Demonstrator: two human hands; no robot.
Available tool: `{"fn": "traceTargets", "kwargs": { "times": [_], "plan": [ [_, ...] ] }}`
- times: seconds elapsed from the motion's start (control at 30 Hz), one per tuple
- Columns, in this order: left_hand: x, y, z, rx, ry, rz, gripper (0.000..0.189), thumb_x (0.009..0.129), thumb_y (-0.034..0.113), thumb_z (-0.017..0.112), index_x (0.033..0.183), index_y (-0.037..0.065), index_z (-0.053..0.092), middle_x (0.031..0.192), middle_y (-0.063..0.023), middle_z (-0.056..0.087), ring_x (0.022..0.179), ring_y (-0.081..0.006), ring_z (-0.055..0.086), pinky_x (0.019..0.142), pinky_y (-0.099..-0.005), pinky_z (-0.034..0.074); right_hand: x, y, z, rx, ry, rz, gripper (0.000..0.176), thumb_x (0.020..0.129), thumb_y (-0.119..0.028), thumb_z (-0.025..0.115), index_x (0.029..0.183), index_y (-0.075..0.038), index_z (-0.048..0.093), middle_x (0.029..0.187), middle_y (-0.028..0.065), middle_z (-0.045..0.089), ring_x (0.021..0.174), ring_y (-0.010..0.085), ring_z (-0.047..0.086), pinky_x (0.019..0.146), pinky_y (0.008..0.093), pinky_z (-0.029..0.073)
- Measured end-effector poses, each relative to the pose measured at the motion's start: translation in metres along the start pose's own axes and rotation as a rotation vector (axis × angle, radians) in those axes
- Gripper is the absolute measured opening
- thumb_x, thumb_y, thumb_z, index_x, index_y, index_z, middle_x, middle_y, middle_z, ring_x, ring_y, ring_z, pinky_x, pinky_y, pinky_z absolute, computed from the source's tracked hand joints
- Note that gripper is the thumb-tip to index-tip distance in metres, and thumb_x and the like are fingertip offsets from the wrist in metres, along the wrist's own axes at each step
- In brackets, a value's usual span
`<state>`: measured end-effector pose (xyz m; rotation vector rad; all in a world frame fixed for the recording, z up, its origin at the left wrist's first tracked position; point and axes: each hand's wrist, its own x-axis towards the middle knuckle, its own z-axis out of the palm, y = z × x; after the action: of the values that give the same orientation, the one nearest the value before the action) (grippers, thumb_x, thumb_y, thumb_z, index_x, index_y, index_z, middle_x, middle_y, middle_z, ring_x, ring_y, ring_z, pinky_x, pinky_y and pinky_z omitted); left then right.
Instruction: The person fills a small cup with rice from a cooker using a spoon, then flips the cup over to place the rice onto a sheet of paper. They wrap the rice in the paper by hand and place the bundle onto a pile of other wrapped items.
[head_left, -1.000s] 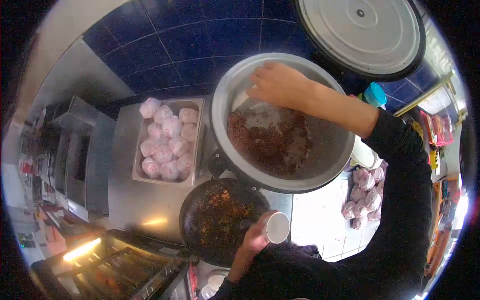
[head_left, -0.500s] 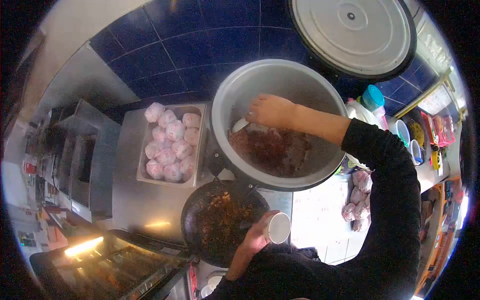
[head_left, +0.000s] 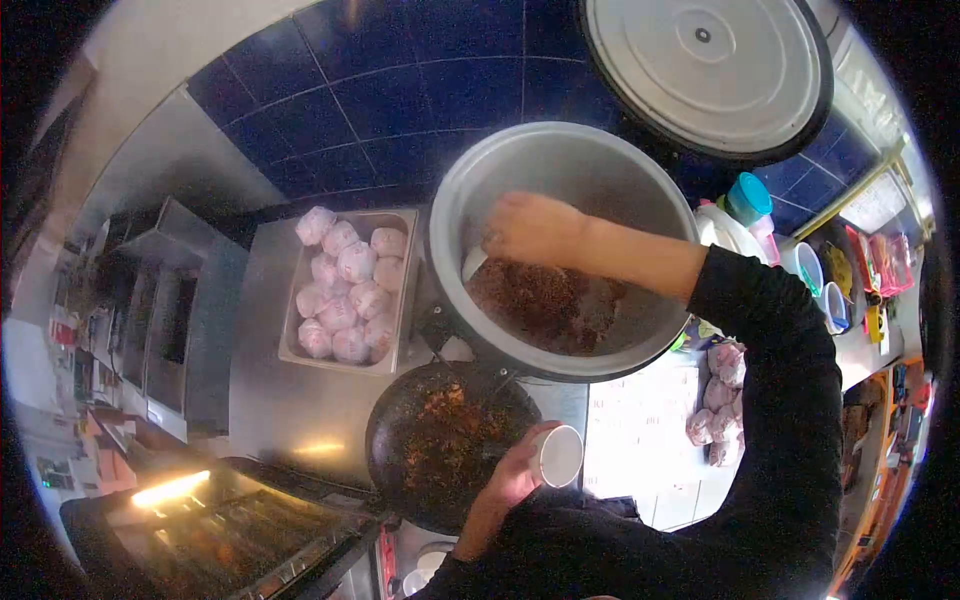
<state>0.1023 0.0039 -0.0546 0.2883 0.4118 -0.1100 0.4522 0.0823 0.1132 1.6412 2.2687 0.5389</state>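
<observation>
My right hand [head_left: 535, 232] reaches into a large round pot [head_left: 440, 215], its fingers closed and somewhat blurred. From its left side a white paddle-like scoop [head_left: 475, 262] sticks out, and most of the tool is hidden by the hand. Dark reddish-brown cooked grain, which looks like rice [head_left: 545, 300], covers the bottom of the pot beneath the wrist. Lower down, my left hand [head_left: 512, 472] grips a white cup [head_left: 560, 457] from its left side, with the mouth turned towards the camera. The cup's inside looks white.
A dark wok [head_left: 450, 440] with browned bits stands left of the cup. Behind it, a metal tray [head_left: 400, 350] holds several paper-wrapped balls [head_left: 340, 310]. More wrapped balls [head_left: 722, 405] lie right of the pot on a white printed sheet [head_left: 635, 430]. A large lid [head_left: 705, 75] leans against blue tiles.
My right hand has shifted slightly left and down inside the pot with the scoop. The left hand keeps the cup in nearly the same place. The camera view has moved slightly.
</observation>
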Motion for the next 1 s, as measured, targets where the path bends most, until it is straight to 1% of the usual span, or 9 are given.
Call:
{"fn": "traceTargets", "kwargs": {
  "times": [0.07, 0.17, 0.23, 0.37, 0.43, 0.57, 0.63, 0.8, 1.0],
  "plan": [
    [-0.002, 0.007, 0.001, 0.078, -0.212, 0.020, 0.074, 0.092, 0.047, 0.069, 0.148, 0.007, 0.042, 0.137, -0.0105, 0.055, 0.125, -0.0248, 0.058, 0.101, -0.0430, 0.053, -0.002, -0.009, 0.000, 0.003, 0.039, -0.023, 0.027, 0.089, -0.020, 0.060, 0.113, -0.021, 0.072, 0.101, 0.0028, 0.064, 0.106, 0.0197, 0.061, 0.093, 0.0367, 0.047],
    [-0.004, 0.003, -0.003, 0.050, -0.163, 0.066, 0.073, 0.093, 0.045, 0.068, 0.148, 0.005, 0.041, 0.137, -0.0106, 0.055, 0.125, -0.0250, 0.058, 0.101, -0.0436, 0.053, -0.013, -0.009, -0.004, 0.036, -0.045, -0.027, 0.025, 0.089, -0.021, 0.060, 0.111, -0.020, 0.073, 0.099, 0.0025, 0.064, 0.105, 0.0194, 0.061, 0.094, 0.0367, 0.046],
    [-0.005, 0.002, -0.012, 0.031, -0.190, 0.070, 0.072, 0.094, 0.045, 0.067, 0.148, 0.005, 0.041, 0.137, -0.0105, 0.055, 0.124, -0.0246, 0.058, 0.101, -0.0436, 0.053, -0.026, -0.001, -0.005, -0.027, 0.103, -0.055, 0.015, 0.088, -0.024, 0.060, 0.090, -0.022, 0.075, 0.096, 0.0000, 0.068, 0.102, 0.0191, 0.061, 0.086, 0.0350, 0.045],
    [-0.007, 0.006, -0.006, 0.020, -0.211, 0.069, 0.071, 0.096, 0.046, 0.065, 0.149, 0.005, 0.040, 0.136, -0.0102, 0.056, 0.123, -0.0232, 0.059, 0.099, -0.0421, 0.054, -0.051, 0.007, -0.031, -0.046, 0.055, -0.030, 0.013, 0.088, -0.024, 0.060, 0.088, -0.022, 0.074, 0.092, -0.0004, 0.066, 0.102, 0.0189, 0.061, 0.087, 0.0347, 0.045],
    [-0.007, 0.005, -0.004, 0.033, -0.216, 0.069, 0.072, 0.096, 0.046, 0.065, 0.149, 0.005, 0.040, 0.136, -0.0102, 0.056, 0.123, -0.0229, 0.059, 0.099, -0.0413, 0.054, -0.059, 0.007, -0.037, -0.021, -0.166, -0.006, 0.025, 0.089, -0.021, 0.060, 0.111, -0.021, 0.071, 0.104, 0.0040, 0.066, 0.106, 0.0192, 0.060, 0.093, 0.0343, 0.044],
    [-0.003, 0.001, -0.003, 0.055, -0.196, 0.054, 0.074, 0.095, 0.047, 0.066, 0.150, 0.005, 0.039, 0.136, -0.0103, 0.056, 0.122, -0.0224, 0.059, 0.097, -0.0390, 0.054, -0.074, 0.001, -0.039, -0.038, -0.176, -0.004, 0.025, 0.089, -0.021, 0.060, 0.111, -0.021, 0.070, 0.105, 0.0046, 0.066, 0.106, 0.0194, 0.060, 0.094, 0.0347, 0.044],
    [-0.003, 0.000, 0.000, 0.083, -0.168, 0.036, 0.078, 0.090, 0.047, 0.068, 0.150, 0.006, 0.040, 0.137, -0.0104, 0.057, 0.121, -0.0246, 0.061, 0.093, -0.0426, 0.057, -0.078, -0.007, -0.035, -0.061, -0.151, 0.019, 0.014, 0.088, -0.024, 0.060, 0.089, -0.022, 0.074, 0.093, 0.0006, 0.068, 0.101, 0.0193, 0.063, 0.088, 0.0349, 0.045],
    [-0.005, -0.001, 0.000, 0.138, -0.112, 0.034, 0.082, 0.085, 0.048, 0.071, 0.149, 0.006, 0.041, 0.138, -0.0108, 0.057, 0.121, -0.0273, 0.061, 0.094, -0.0459, 0.057, -0.084, -0.027, 0.009, -0.044, -0.096, 0.003, 0.015, 0.090, -0.023, 0.060, 0.089, -0.023, 0.074, 0.096, 0.0004, 0.070, 0.101, 0.0203, 0.064, 0.088, 0.0371, 0.047],
    [-0.009, -0.002, -0.001, -0.007, -0.161, 0.040, 0.074, 0.090, 0.039, 0.070, 0.150, 0.006, 0.040, 0.137, -0.0111, 0.056, 0.125, -0.0237, 0.058, 0.101, -0.0409, 0.052, -0.066, 0.008, -0.070, -0.017, -0.153, 0.115, 0.016, 0.092, -0.025, 0.059, 0.093, -0.023, 0.075, 0.092, 0.0025, 0.071, 0.100, 0.0218, 0.068, 0.092, 0.0395, 0.050]
  ]
}}
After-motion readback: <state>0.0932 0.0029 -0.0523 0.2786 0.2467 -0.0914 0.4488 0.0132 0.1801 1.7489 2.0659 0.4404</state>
